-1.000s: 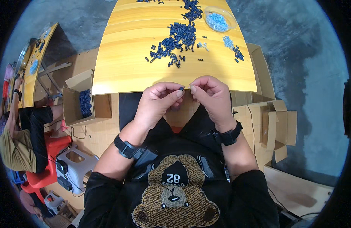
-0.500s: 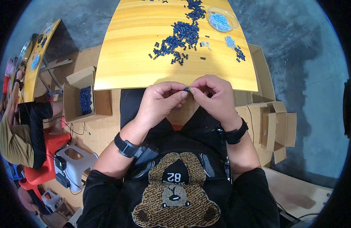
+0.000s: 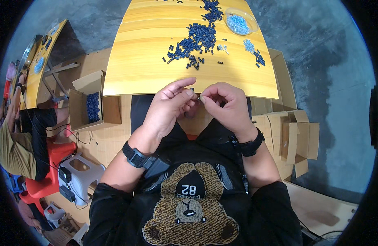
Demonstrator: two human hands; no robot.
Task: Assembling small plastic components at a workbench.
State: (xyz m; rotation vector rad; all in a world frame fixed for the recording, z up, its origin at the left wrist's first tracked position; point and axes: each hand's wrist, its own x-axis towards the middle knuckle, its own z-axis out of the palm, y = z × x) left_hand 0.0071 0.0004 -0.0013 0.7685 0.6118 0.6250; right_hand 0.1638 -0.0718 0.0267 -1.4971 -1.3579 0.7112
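Just off the near edge of the yellow table (image 3: 144, 57), my hands meet in front of my lap. My left hand (image 3: 166, 106) is closed on a small dark cylindrical piece (image 3: 192, 89), whose end shows above the thumb; its index finger is raised. Close beside it, my right hand (image 3: 230, 104) pinches thumb to forefinger at the left hand's fingertips, on something too small to make out. A large heap of similar dark pieces (image 3: 201, 36) lies beyond them. Near it are a few pale bits (image 3: 223, 48) and a single dark piece (image 3: 220, 62).
A clear round dish (image 3: 254, 29) holds light-blue bits (image 3: 238, 24); a small blue pile (image 3: 249, 46) and more dark pieces (image 3: 259, 59) lie nearer. Cardboard boxes stand left (image 3: 76, 108) and right (image 3: 313, 139). Further left, another person (image 3: 17, 147) sits at a second table (image 3: 53, 41).
My left index finger has lifted away from the thumb, and the dark piece now shows higher in that hand. My right fingertips have shifted slightly down and left.
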